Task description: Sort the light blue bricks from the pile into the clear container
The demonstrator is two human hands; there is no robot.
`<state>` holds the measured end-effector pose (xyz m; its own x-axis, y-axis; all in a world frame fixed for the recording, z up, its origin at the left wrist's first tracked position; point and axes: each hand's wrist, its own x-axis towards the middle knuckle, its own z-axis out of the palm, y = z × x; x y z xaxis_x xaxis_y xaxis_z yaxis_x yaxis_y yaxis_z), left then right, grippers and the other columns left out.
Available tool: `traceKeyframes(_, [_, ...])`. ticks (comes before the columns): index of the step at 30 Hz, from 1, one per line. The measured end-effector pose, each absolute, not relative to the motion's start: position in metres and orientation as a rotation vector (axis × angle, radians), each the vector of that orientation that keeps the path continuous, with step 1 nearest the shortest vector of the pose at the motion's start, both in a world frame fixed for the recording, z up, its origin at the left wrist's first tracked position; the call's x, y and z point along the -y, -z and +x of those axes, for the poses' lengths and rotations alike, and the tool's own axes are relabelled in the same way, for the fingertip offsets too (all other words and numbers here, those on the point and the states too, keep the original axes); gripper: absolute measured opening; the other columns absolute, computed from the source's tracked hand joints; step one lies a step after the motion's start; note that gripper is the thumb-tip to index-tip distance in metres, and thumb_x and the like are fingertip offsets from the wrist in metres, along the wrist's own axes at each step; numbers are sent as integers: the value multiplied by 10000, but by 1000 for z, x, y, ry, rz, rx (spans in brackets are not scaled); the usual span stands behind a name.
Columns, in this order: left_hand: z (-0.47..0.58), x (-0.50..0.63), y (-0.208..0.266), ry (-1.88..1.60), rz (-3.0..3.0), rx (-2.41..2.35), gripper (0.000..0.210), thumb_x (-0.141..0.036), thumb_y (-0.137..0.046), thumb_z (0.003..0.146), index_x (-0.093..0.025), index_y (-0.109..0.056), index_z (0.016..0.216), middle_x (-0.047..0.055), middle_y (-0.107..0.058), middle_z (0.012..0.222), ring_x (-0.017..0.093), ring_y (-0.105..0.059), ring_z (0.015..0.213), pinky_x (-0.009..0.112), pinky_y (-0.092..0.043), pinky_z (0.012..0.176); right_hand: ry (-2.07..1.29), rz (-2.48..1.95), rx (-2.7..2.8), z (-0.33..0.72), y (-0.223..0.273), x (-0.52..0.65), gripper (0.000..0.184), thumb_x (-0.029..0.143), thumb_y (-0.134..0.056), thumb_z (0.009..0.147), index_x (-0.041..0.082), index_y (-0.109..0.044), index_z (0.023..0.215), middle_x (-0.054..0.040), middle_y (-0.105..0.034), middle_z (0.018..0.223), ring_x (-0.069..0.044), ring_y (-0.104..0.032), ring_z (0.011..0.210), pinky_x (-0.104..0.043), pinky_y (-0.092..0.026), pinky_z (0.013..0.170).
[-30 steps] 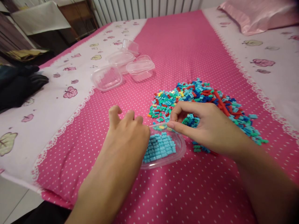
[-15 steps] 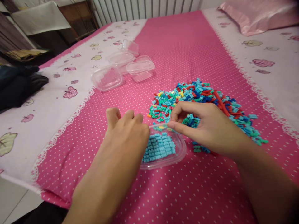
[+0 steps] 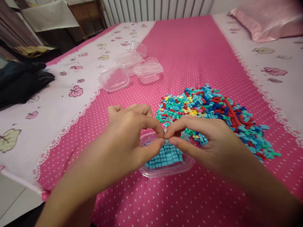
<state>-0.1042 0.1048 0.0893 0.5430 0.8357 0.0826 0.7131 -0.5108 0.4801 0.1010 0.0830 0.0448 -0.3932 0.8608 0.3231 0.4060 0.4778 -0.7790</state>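
My left hand (image 3: 132, 129) and my right hand (image 3: 203, 135) meet fingertip to fingertip above a clear plastic container (image 3: 165, 171). Both are closed in a pinch, and whatever sits between the fingertips is too small and covered to make out. Inside the container, light blue toy bricks (image 3: 165, 157) lie joined in neat rows as a flat block. Beyond my right hand spreads a loose pile of small building bricks (image 3: 208, 104) in blue, teal, green, red and yellow, partly hidden by that hand.
Several clear plastic containers (image 3: 115, 78) stand farther back on the pink dotted bedsheet (image 3: 180, 41). A long red piece (image 3: 232, 112) lies on the brick pile. Dark cloth (image 3: 23, 80) is at the left edge, and a pink pillow (image 3: 276, 23) at the far right.
My left hand has moved right and turned so its fingertips meet those of my right hand over the container. The right hand has shifted slightly; the view has tilted a little.
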Motion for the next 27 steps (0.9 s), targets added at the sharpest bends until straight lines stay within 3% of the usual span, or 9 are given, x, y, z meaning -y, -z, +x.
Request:
traceKeyframes(8, [-102,-109,-67,-590,2332,-1283,124,-177,-761,792,-275,-751,718,-28,-589,844,162,-545,815,386,-253,808,-782,-1149,2040,101,-42,-81,56,201,-692,926,255,-683,918,74,-768,851,-90,-718,757,-199,-534,713])
traceKeyframes(13, [-137,-122,-62,-502,2333,-1226,89,-339,-773,834,-297,-765,913,-22,-695,964,185,-598,880,364,-314,831,-829,-1207,2204,94,-54,-79,93,159,-698,891,249,-687,874,50,-753,821,-115,-704,742,-232,-535,688])
traceKeyframes(16, [-155,-128,-57,-430,2269,-1234,145,-337,-674,879,-282,-749,991,-24,-733,933,170,-625,827,301,-378,720,-979,-1229,2428,79,-61,-87,148,98,-680,872,241,-685,834,46,-744,818,-121,-684,745,-248,-497,697])
traceKeyframes(19, [-160,-131,-53,-315,2183,-1224,166,-328,-591,891,-282,-747,922,-40,-730,823,142,-615,690,270,-370,597,-1039,-1271,2577,63,-59,-96,182,47,-664,817,228,-673,829,48,-724,789,-119,-649,703,-249,-451,668])
traceKeyframes(27, [-155,-134,-57,26,2056,-1280,276,-449,-569,867,-256,-689,712,-45,-658,605,126,-522,505,289,-271,433,-793,-1257,2652,63,-38,-78,252,20,-618,858,233,-709,758,37,-722,772,-125,-645,697,-225,-463,640])
